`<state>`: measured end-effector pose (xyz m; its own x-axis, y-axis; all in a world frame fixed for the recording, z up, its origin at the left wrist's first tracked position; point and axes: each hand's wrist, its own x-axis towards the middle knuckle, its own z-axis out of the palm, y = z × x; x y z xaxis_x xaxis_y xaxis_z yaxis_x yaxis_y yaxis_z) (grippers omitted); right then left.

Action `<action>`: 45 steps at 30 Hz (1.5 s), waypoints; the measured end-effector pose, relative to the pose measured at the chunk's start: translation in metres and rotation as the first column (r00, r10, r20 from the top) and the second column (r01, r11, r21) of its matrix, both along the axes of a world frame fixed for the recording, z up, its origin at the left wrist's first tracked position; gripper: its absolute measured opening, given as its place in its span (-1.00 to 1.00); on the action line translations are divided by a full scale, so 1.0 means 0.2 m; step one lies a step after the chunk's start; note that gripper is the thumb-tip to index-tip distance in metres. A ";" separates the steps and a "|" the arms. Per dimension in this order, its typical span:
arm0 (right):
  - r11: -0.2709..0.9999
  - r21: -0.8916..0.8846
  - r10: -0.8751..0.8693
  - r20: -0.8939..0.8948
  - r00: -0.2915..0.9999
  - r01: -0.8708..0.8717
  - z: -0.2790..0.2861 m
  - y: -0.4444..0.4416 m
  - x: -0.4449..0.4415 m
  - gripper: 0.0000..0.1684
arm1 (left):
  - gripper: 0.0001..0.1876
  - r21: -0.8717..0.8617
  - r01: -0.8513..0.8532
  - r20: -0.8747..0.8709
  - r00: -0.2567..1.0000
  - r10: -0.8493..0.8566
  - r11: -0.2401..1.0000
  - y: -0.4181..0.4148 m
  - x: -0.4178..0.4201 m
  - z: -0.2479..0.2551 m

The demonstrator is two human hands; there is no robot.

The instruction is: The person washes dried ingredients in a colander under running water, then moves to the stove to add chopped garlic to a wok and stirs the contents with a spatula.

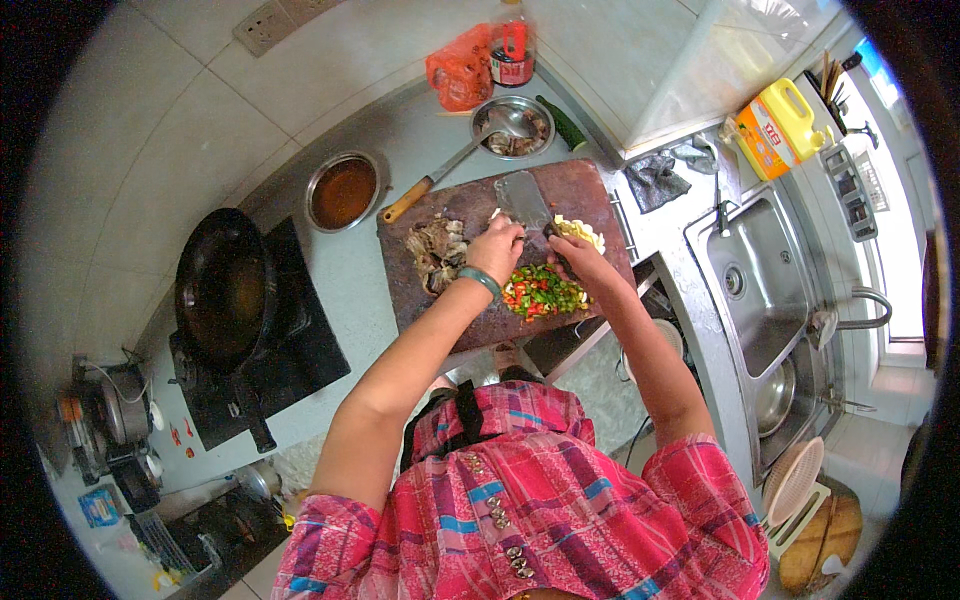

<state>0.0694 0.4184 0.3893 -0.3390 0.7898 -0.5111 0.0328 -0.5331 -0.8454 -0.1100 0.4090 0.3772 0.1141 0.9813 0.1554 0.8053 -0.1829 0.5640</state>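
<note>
On a dark wooden cutting board lies the work before me. My right hand is closed around the dark handle of a cleaver, whose broad blade points away from me. My left hand, below a green bangle, has its fingers bent together at the blade's near left side, by a small white piece. Whether the fingers pinch anything is hidden. Chopped red and green peppers lie below the hands, sliced pale garlic on the right, and cut brownish meat on the left.
Behind the board stand a metal bowl of meat with a wooden-handled ladle, a cucumber and a bowl of brown liquid. A black wok sits on the left cooktop. On the right are a sink and yellow jug.
</note>
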 end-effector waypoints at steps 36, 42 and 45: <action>0.940 0.235 0.154 0.356 0.922 -0.248 0.02 0.02 -0.07 -0.70 | -0.51 -0.581 -0.287 0.137 0.888 0.440 0.761 0.25 -0.10 -0.22; 0.964 0.151 0.180 0.244 0.953 -0.221 0.08 0.01 -0.07 -0.71 | -0.62 -0.696 -0.122 0.407 0.745 0.528 0.708 0.21 -0.08 -0.12; 0.967 0.146 0.175 0.215 0.961 -0.209 0.08 0.01 -0.10 -0.73 | -0.68 -0.630 -0.131 0.437 0.754 0.490 0.765 0.21 -0.11 -0.11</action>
